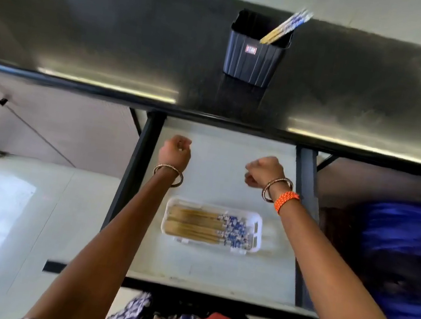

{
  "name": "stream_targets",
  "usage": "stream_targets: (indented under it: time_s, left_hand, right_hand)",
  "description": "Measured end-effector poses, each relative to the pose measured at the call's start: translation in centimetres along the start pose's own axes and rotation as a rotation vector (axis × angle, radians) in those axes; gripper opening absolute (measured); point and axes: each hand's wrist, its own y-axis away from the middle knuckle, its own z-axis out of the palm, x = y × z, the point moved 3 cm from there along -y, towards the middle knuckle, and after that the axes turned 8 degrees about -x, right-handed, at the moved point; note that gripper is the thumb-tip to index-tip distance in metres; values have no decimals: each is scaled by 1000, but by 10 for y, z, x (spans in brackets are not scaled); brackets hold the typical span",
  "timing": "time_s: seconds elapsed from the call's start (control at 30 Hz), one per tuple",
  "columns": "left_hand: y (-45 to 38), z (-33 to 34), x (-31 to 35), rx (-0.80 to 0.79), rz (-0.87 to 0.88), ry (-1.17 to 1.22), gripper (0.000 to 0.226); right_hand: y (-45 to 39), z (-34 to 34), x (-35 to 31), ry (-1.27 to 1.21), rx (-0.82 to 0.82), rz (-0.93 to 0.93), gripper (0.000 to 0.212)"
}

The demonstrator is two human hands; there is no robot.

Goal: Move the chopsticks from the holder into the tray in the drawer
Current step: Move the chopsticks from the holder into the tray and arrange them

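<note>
Looking down, most chopsticks (207,226) lay in the tray (259,216) behind my curled, empty left hand (175,150) and right hand (263,171); some waited in the holder (253,56) ahead.

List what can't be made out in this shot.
- Head view: count of chopsticks in the holder; its wall hides their lower ends.
- Count in the tray: blurred.
- Fingers of left hand and right hand: curled away, hidden by the hands.
</note>
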Motion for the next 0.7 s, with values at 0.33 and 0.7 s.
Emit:
stream_targets:
  time_s: [0.33, 0.7]
  left_hand:
    - [-111, -3, 197, -1, 608, -260, 46]
    - [-166, 15, 195, -10, 682, -522, 44]
  right_hand:
    - [-118, -132, -214, -149, 467, -437, 20]
    - [-202, -143, -236, -371, 205, -399, 9]
